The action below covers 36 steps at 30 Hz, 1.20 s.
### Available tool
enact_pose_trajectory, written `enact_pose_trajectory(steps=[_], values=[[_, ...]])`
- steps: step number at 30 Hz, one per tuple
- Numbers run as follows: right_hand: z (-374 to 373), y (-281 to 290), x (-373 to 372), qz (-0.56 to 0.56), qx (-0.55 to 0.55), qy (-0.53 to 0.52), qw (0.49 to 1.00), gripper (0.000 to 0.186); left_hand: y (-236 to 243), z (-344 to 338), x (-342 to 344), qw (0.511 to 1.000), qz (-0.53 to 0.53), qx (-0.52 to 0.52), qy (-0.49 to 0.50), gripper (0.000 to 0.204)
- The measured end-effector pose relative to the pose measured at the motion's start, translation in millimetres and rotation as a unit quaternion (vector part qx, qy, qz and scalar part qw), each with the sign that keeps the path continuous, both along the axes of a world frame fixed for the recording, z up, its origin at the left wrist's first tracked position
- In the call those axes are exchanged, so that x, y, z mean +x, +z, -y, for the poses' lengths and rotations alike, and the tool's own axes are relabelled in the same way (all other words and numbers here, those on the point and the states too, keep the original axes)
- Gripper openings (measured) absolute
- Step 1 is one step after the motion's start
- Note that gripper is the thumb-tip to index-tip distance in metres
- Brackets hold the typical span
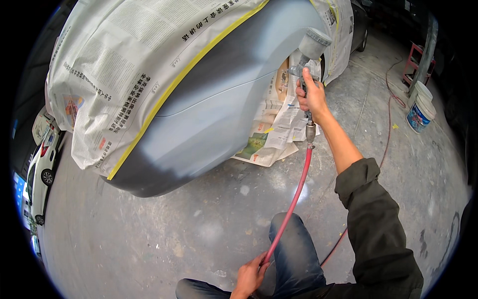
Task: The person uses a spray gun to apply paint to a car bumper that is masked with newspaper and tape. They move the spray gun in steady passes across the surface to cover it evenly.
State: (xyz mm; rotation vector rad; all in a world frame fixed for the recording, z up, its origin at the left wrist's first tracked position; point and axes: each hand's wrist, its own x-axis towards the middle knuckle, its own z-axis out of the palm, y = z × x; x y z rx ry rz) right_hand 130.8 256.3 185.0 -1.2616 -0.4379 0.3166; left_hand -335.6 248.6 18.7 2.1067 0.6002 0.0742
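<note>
The person's blue-jeaned knees (301, 249) were bent over the floor (219, 239), on the near side of the grey car panel (204, 114). Beside them, nearer than the panel, the left hand (250, 275) was curled around a red hose (304, 174), which rose toward the panel's right-hand edge. To the right of the panel, a dark, rolled-back sleeve (378, 224) led up to the right hand (312, 97), its fingers wrapped about the handle of a spray gun (298, 70), the thumb lying upward; whether the trigger was pressed could not be told. The gun was at the panel's right-hand edge, its grey cup on top, the hose joined beneath its handle; the gap to the panel was unclear. The panel was pale blue-grey across its middle, with darker patches at its lower end and toward its top. Along its left, yellow tape (150, 116) edged a printed masking sheet (124, 60), and newspapers (279, 137) were spread by its lower right edge. Farther right of the panel were a thin reddish hose (389, 122), a white bucket (422, 110) with a blue label and a red stand (413, 60). Well left of the panel stood a white car (48, 158).
</note>
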Motion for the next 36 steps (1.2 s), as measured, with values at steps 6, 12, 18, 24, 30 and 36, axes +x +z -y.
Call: enact_pose_trajectory(steps=[6,12,18,24,30,36], values=[[3.4,-1.0,5.4,0.011,-0.012,-0.088,0.996,0.057,-0.9,-2.5,2.2,1.0,0.022,-0.017,-0.001,0.038],[6.3,0.6,-24.5,0.019,-0.039,0.069,0.997,0.053,4.5,-1.6,-0.5,0.999,0.008,-0.021,-0.03,0.037],[-3.7,11.9,-35.2,0.042,-0.037,0.109,0.992,0.054,5.8,5.5,1.5,0.998,0.03,-0.033,-0.036,0.037],[-8.7,22.1,-19.1,0.055,-0.006,0.027,0.998,0.056,6.3,-1.4,5.8,0.998,0.043,-0.03,-0.018,0.038],[-3.5,25.7,-6.5,0.062,0.027,-0.043,0.997,0.054,9.3,1.1,14.9,0.999,0.028,-0.029,-0.005,0.039],[-8.8,16.8,-28.0,0.056,0.034,-0.022,0.998,0.053,-2.5,-13.1,2.4,0.999,0.021,-0.027,0.006,0.04]])
